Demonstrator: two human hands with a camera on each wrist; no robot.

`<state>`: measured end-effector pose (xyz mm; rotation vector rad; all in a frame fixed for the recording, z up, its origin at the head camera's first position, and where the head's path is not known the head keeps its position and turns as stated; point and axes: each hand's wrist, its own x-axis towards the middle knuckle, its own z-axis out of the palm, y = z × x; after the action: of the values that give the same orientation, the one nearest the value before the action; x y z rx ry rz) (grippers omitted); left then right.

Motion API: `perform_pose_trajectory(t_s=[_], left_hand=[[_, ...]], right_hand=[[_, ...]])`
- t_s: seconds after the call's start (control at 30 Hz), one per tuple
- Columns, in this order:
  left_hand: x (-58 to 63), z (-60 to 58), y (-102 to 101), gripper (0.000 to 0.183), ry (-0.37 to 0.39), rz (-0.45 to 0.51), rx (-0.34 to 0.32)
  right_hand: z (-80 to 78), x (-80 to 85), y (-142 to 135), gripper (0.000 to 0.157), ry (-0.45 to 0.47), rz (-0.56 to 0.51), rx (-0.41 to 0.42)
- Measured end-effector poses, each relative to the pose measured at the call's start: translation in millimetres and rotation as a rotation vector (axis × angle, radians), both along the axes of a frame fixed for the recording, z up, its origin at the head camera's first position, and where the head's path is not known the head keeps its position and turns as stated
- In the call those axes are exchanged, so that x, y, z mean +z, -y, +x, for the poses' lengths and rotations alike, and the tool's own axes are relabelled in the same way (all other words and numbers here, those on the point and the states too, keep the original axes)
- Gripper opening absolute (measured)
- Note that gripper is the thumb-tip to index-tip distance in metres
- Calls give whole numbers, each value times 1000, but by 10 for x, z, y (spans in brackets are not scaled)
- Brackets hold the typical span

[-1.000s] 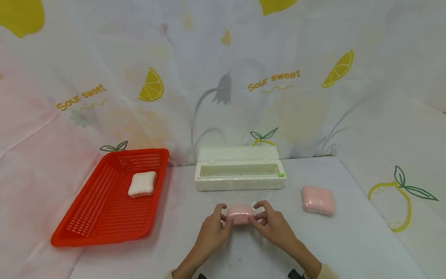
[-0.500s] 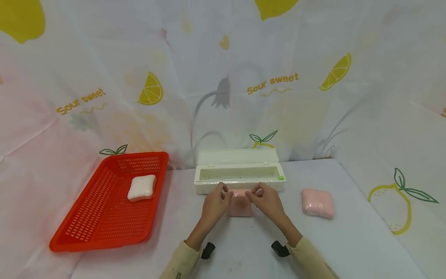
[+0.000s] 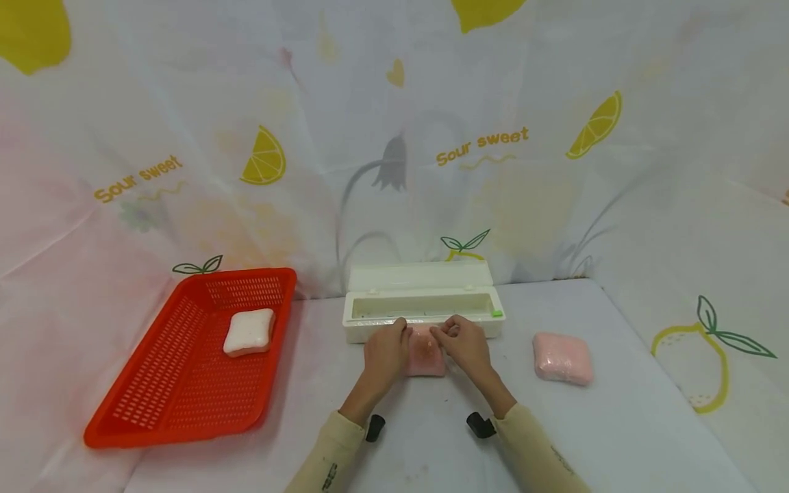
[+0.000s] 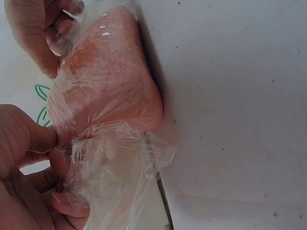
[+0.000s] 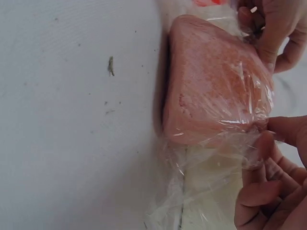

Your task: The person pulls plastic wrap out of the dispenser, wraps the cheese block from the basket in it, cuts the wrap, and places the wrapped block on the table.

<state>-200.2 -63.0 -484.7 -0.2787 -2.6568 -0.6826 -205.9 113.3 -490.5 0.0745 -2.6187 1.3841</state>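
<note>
A pink, pillow-shaped block (image 3: pixel 425 352) with a browned face stands tilted up in front of the white box, loosely covered in clear plastic wrap (image 4: pixel 117 170). At the block's upper left corner, my left hand (image 3: pixel 387 350) pinches the gathered wrap between thumb and fingers. My right hand (image 3: pixel 464 346) does the same at the upper right corner, as the right wrist view shows with the crumpled wrap (image 5: pixel 211 153) hanging beside the block. The white plastic-wrap dispenser box (image 3: pixel 425 331) lies just behind, lid raised, a green slider at its right end.
A red slotted basket (image 3: pixel 185 431) stands at the left, holding a white and pink toast-shaped block (image 3: pixel 249 331). To the right lies another pink block (image 3: pixel 562 358) in shiny wrap. A lemon-printed cloth (image 3: pixel 345 89) hangs behind the white tabletop (image 3: pixel 604 438).
Both hands have carried the pink block forward, toward the box, and tipped it so its browned face shows. In the last half second it has shifted slightly farther forward.
</note>
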Motion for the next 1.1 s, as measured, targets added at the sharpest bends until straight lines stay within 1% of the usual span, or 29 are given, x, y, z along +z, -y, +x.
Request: perform_pose_trajectory(t_s=[0.07, 0.13, 0.23, 0.3, 0.37, 0.43, 0.53, 0.6, 0.7, 0.87, 0.97, 1.1], left_hand=[[3, -2, -8, 19, 12, 7, 3], [18, 1, -2, 19, 27, 8, 3], [57, 16, 14, 18, 46, 9, -5], [86, 27, 19, 16, 49, 3, -5], [116, 38, 19, 15, 58, 3, 1], [152, 52, 19, 14, 67, 1, 13], [193, 74, 17, 13, 78, -4, 25], [209, 86, 14, 12, 71, -5, 25], [211, 86, 22, 12, 68, -8, 16], [200, 85, 42, 12, 69, -3, 12], [192, 89, 50, 12, 51, 4, 12], [179, 92, 50, 14, 58, 10, 11]], right_hand=[[26, 36, -50, 28, 3, 24, 9], [59, 87, -133, 28, -15, 43, -1], [99, 169, -324, 33, -99, 66, -58], [115, 210, -478, 38, -162, 71, -104], [110, 236, -625, 45, -214, 94, -132], [88, 243, -748, 52, -229, 125, -138], [36, 232, -878, 62, -195, 147, -119], [-2, 208, -933, 68, -142, 144, -107], [-57, 164, -976, 76, -58, 107, -94], [-113, 89, -994, 81, 49, 22, -69], [-138, 58, -983, 82, 64, -24, -72], [-176, 19, -974, 84, 59, -26, -90]])
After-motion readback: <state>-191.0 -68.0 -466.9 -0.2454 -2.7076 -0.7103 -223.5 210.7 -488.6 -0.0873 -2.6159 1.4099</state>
